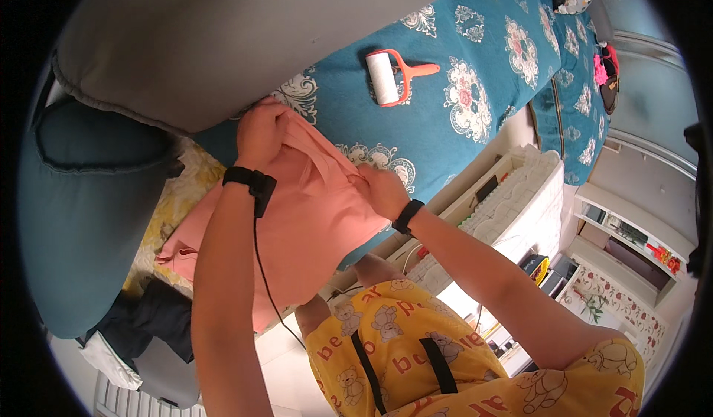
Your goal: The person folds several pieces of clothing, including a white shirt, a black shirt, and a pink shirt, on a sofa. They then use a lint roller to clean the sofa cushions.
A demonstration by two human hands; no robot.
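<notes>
A pink cloth point(295, 222), which looks like a garment, lies partly spread over the sofa seat in front of me. My left hand point(260, 130) grips its upper edge, close to a grey cushion. Farther right along the same edge, my right hand point(381, 190) has its fingers closed on the cloth. Folds run between the two hands. Beyond them, a lint roller point(384, 80) with an orange handle lies on the teal floral cover point(434, 110), touched by neither hand.
A large grey cushion point(184, 44) and a teal cushion point(83, 211) stand at the left. Dark clothes point(159, 311) lie at lower left. At the right is a side table with a white lace cover point(521, 194) and an open drawer. A black cable hangs beside my left arm.
</notes>
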